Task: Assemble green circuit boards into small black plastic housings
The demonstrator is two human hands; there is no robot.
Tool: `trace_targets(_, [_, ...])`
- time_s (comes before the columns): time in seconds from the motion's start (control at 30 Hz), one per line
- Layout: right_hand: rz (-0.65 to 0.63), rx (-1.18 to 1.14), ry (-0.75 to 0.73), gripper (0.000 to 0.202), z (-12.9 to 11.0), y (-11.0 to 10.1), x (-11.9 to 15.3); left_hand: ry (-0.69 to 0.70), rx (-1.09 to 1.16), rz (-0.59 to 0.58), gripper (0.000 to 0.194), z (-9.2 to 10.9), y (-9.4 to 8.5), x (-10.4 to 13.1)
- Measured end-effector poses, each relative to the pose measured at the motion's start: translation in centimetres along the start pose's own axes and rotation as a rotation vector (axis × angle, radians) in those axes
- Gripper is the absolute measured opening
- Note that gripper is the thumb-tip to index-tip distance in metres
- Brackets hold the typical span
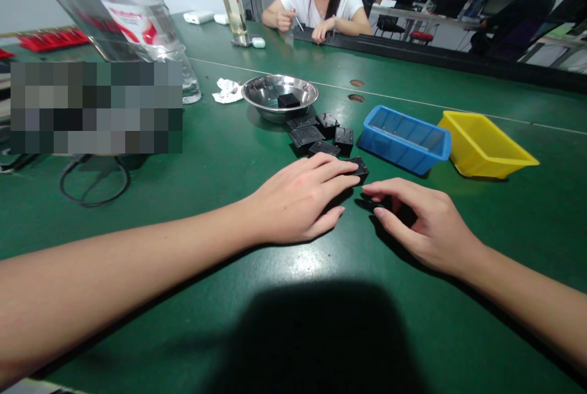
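My left hand (300,198) lies palm down on the green table, fingers stretched out. Its fingertips rest on a small black block (362,169) and partly cover it. Just to the right, my right hand (426,223) hovers low with thumb and index finger apart and nothing between them. Beyond my left hand, several similar black blocks sit in a loose cluster, one of them a square-topped block (343,140). A steel bowl (279,117) stands behind the cluster, with another black block (288,100) inside it.
A blue bin (403,143) and a yellow bin (486,146) stand at the right. Crumpled tissue (228,91), a large plastic bottle (151,33) and a cable loop (95,201) are on the left. Across the table (160,296) sits a person (312,5) holding a thin tool.
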State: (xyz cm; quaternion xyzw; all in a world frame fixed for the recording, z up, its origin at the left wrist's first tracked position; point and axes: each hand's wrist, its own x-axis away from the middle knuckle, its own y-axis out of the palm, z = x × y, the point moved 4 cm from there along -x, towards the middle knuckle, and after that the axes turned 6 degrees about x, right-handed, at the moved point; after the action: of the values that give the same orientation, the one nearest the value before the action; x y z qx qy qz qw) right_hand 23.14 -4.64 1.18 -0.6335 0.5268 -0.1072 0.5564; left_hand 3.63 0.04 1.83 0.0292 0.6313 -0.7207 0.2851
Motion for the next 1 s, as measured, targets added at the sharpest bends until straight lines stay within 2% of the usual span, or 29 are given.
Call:
trace_targets(0.13, [-0.037, -0.024, -0.065, 0.017, -0.2, 0.1, -0.2, -0.009, 0.007, 0.02, 0.044, 0.0, -0.2, 0.0])
trace_targets(0.27, [-0.054, -0.025, -0.093, 0.013, -0.3, 0.2, -0.3, -0.042, 0.034, 0.154, 0.037, -1.2, -1.4, -0.1])
trace_targets(0.33, [-0.05, -0.032, -0.095, 0.013, -0.3, 0.2, -0.3, -0.161, 0.061, 0.264, 0.034, -2.7, -2.2, -0.1])
trace_targets(0.4, [-0.041, -0.041, -0.097, 0.013, -0.4, 0.2, -0.3, -0.337, 0.152, 0.363, 0.041, -4.8, -3.0, 0.0])
trace_targets(0.47, [-0.03, -0.046, -0.099, 0.013, -0.4, 0.2, -0.3, -0.473, 0.201, 0.396, 0.048, -6.9, -3.7, 0.3])
trace_targets(0.6, [-0.012, -0.052, -0.101, 0.013, -0.4, 0.2, -0.4, -0.672, 0.143, 0.478, 0.048, -11.4, -5.2, 1.5])
trace_targets(0.7, [-0.011, -0.051, -0.108, 0.013, -0.4, 0.3, -0.4, -0.827, 0.062, 0.465, 0.034, -14.1, -5.9, 2.5])
trace_targets(0.77, [-0.015, -0.051, -0.109, 0.013, -0.3, 0.3, -0.3, -0.881, 0.067, 0.414, 0.03, -15.0, -5.9, 2.8])
trace_targets(0.9, [-0.03, -0.058, -0.104, 0.013, -0.3, 0.3, -0.3, -0.845, 0.041, 0.303, 0.036, -15.2, -5.3, 2.5])
trace_targets(1.0, [-0.034, -0.061, -0.102, 0.014, -0.3, 0.3, -0.4, -0.846, 0.018, 0.296, 0.032, -15.2, -5.0, 2.5])
